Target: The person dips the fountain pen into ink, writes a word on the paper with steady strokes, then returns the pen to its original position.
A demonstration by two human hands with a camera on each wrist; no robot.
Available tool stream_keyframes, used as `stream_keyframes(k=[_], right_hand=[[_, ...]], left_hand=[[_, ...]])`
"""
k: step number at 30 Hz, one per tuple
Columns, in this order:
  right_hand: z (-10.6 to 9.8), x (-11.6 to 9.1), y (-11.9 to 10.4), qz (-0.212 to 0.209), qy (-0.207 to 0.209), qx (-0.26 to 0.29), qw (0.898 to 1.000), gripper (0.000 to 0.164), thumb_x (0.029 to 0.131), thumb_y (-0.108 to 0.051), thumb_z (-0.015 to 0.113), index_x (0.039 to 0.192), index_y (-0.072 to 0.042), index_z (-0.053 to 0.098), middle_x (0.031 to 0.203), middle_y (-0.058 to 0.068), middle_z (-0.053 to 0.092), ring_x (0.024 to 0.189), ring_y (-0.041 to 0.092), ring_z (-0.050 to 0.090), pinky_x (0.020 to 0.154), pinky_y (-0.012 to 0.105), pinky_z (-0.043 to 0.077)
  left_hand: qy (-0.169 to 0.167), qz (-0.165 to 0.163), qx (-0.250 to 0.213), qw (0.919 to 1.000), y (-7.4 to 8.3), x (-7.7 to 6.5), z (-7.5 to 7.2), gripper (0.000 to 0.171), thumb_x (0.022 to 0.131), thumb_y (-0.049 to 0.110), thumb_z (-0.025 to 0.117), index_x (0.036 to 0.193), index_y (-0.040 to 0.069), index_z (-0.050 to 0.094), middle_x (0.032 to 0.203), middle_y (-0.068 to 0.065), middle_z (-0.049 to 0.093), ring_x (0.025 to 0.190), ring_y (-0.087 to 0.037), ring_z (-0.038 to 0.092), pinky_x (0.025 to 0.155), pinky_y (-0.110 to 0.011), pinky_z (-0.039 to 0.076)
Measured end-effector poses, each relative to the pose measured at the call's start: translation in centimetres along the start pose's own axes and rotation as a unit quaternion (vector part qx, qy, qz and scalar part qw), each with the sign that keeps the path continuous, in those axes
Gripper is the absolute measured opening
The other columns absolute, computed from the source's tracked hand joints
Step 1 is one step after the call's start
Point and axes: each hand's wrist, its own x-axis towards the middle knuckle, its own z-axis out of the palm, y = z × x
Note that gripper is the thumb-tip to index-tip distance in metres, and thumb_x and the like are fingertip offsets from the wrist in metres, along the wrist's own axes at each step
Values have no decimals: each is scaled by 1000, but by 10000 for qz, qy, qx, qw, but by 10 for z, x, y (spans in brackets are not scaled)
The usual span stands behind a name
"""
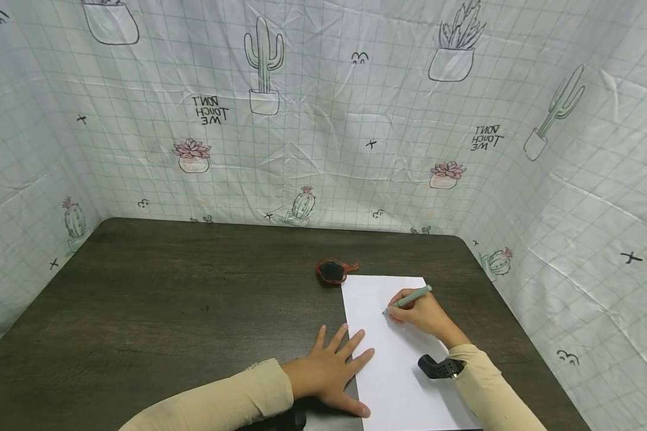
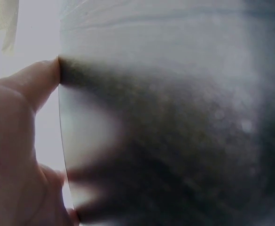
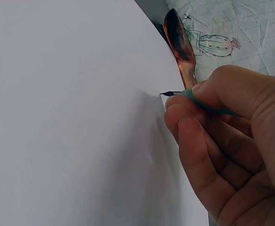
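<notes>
My right hand (image 1: 419, 314) pinches a slim green pen (image 1: 415, 296) between thumb and fingers, its barrel slanting up to the right. In the right wrist view, the dark pointed tip is right at the white sheet of paper (image 1: 388, 383). No marks show on the paper. My left hand (image 1: 331, 366) lies flat with fingers spread over the sheet's left edge, thumb and fingertips reaching onto it. In the left wrist view, the thumb (image 2: 41, 77) meets a blurred grey surface.
A small reddish-brown dish (image 1: 347, 267) with a short handle and a black inside sits just beyond the paper's upper left corner. The dark wooden table (image 1: 167, 299) is enclosed by white cloth (image 1: 323, 120) printed with cacti. A black band (image 1: 442, 366) is on my right wrist.
</notes>
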Motion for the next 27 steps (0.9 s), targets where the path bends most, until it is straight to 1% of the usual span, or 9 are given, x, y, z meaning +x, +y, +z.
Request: stream_keyframes(k=[7,16,23,27], right_hand=[[-3,-3,1,189,75,-99,9997,7,85,-16,73,86,-9,71,66,-1,64,57,10,56,54,25,46],[-6,-6,1,282,106,-67,9995,9,85,-17,73,86,-8,71,67,0,65,58,10,58,56,25,48],[-13,-8,8,417,215,-59,9989,10,85,-17,74,86,-7,71,70,1,67,60,10,60,56,25,49],[-16,-9,13,524,284,-109,9982,12,84,-18,75,87,-7,71,68,1,66,59,9,58,56,25,48]], left_hand=[[15,11,90,10000,0,1,0,95,78,80,47,154,35,12,162,-2,-3,147,-36,-3,110,-66,7],[23,36,46,10000,0,2,0,95,78,80,48,154,36,12,162,-2,-3,147,-36,-3,110,-66,6],[-13,-10,47,10000,1,1,-1,95,78,79,49,154,35,12,162,-1,-2,147,-36,-3,110,-66,6],[-20,-26,36,10000,1,-1,-2,95,79,78,49,154,35,12,162,-2,-2,147,-36,-3,110,-66,6]])
